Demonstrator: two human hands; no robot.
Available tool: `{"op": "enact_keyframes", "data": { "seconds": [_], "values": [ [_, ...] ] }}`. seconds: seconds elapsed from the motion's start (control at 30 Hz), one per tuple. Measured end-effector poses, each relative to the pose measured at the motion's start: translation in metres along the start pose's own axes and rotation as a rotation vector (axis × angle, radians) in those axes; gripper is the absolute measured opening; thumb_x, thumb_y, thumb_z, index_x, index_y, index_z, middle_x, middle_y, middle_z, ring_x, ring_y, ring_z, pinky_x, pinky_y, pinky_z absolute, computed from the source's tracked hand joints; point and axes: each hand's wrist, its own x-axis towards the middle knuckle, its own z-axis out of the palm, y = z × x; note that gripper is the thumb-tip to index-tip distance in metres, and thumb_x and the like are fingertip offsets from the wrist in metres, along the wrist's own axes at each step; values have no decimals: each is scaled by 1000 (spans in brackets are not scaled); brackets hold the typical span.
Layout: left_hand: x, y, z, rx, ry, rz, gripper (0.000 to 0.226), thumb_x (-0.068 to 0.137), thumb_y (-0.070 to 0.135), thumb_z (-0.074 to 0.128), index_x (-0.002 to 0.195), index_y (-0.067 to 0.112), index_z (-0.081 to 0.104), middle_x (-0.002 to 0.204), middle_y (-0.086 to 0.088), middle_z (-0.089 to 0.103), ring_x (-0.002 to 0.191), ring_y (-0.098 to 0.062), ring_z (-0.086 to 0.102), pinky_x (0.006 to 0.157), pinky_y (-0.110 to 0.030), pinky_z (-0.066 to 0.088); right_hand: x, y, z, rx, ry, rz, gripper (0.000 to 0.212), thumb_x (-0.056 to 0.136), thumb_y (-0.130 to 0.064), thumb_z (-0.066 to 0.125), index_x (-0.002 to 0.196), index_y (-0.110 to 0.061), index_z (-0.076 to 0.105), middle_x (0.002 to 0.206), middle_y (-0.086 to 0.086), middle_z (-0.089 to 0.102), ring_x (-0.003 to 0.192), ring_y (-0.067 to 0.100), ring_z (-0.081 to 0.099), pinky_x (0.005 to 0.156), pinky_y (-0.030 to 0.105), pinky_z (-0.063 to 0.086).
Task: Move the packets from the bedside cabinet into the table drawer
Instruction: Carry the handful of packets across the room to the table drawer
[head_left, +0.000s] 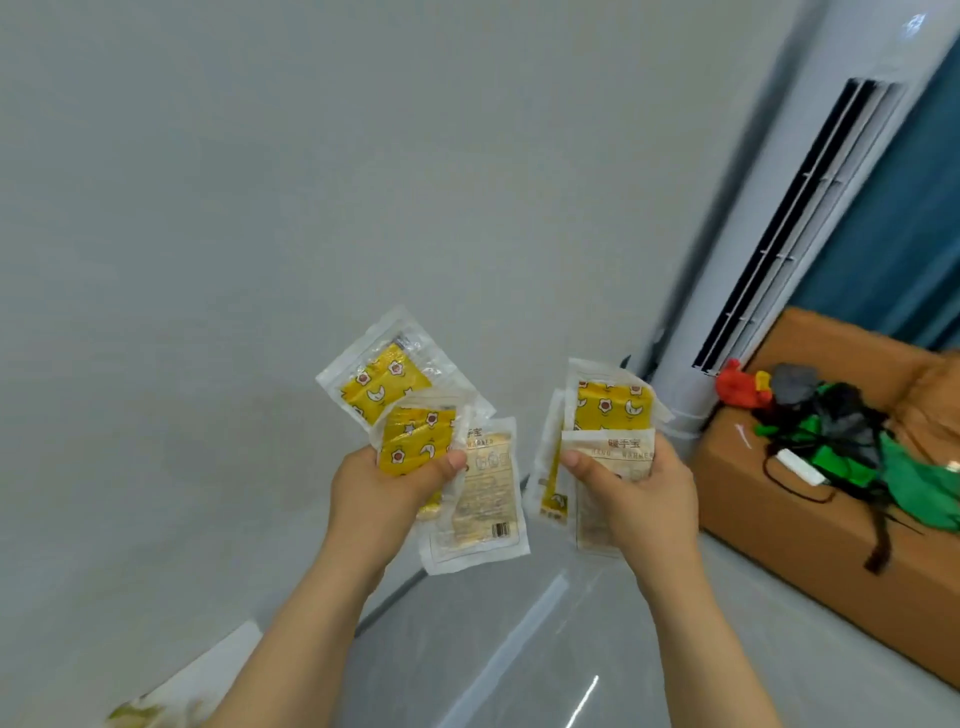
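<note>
Up in front of the wall (260, 208), the left hand (384, 493) pinches a fan of three packets (384, 374), fingers curled behind and thumb pressed on the yellow front of the middle one (the lowest shows its printed back). The right hand (644, 499) grips its own bunch (613, 405), thumb laid across a printed back; it seems to be three, though the overlap leaves the count unsure. Fan and bunch are near each other but apart. At right, a box (779, 519) carries green, black and red things, beside an air conditioner (810, 208).
</note>
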Motion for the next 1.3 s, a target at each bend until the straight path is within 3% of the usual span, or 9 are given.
{"op": "enact_keyframes", "data": {
  "seconds": [0.23, 0.4, 0.63, 0.8, 0.87, 1.0, 1.13, 1.23, 1.3],
  "values": [
    [-13, 26, 184, -51, -225, 103, 10, 73, 20, 79, 82, 24, 74, 80, 12, 75, 72, -3, 71, 58, -17, 53, 52, -5, -170, -28, 234, -74, 32, 71, -15, 82, 97, -27, 67, 91, -13, 73, 81, -4, 68, 68, 19, 51],
    [-11, 27, 282, -18, -353, 122, 12, 72, 27, 79, 81, 29, 72, 80, 18, 74, 74, -1, 70, 62, -19, 51, 74, 9, -257, -41, 376, -71, 33, 71, -16, 81, 96, -31, 66, 91, -14, 73, 81, -5, 68, 60, 11, 51],
    [12, 34, 410, -40, -567, 163, 16, 73, 22, 79, 88, 23, 74, 83, 13, 75, 76, -4, 71, 60, -15, 52, 119, 25, -345, -72, 582, -81, 34, 72, -14, 81, 100, -27, 66, 88, -18, 72, 81, -8, 67, 55, 6, 49],
    [33, 41, 508, -73, -761, 195, 14, 72, 18, 79, 84, 24, 73, 79, 17, 74, 73, 1, 70, 54, -9, 50, 158, 29, -400, -123, 738, -86, 34, 72, -15, 80, 93, -35, 64, 86, -27, 71, 82, -6, 68, 57, 9, 51],
    [43, 45, 545, -70, -831, 190, 14, 72, 19, 79, 81, 27, 72, 77, 20, 73, 72, 2, 69, 56, -13, 51, 173, 32, -420, -138, 808, -65, 34, 72, -16, 81, 94, -35, 65, 91, -23, 72, 84, -3, 69, 62, 15, 56],
    [58, 42, 616, -31, -982, 156, 21, 72, 23, 80, 91, 26, 72, 89, 12, 75, 82, -7, 71, 70, -34, 58, 195, 47, -453, -142, 942, 19, 38, 71, -17, 82, 104, -28, 67, 94, -11, 74, 84, 3, 71, 67, 21, 58],
    [52, 27, 680, -26, -1073, 139, 17, 71, 22, 80, 86, 27, 72, 84, 16, 75, 79, -1, 70, 70, -29, 57, 203, 64, -490, -168, 1075, 109, 36, 71, -23, 82, 100, -34, 63, 93, -14, 72, 83, 2, 70, 60, 13, 52],
    [38, 15, 726, -17, -1154, 110, 18, 72, 21, 80, 88, 27, 72, 84, 17, 74, 80, -2, 71, 70, -34, 57, 197, 75, -524, -188, 1171, 150, 35, 70, -20, 82, 99, -30, 65, 90, -12, 73, 81, 3, 70, 65, 20, 57],
    [24, 9, 756, -7, -1192, 129, 17, 72, 21, 80, 85, 28, 71, 79, 22, 73, 77, 2, 69, 67, -26, 53, 193, 82, -548, -210, 1239, 176, 37, 70, -19, 83, 103, -26, 66, 92, -9, 74, 83, 5, 71, 72, 28, 59]
  ]
}}
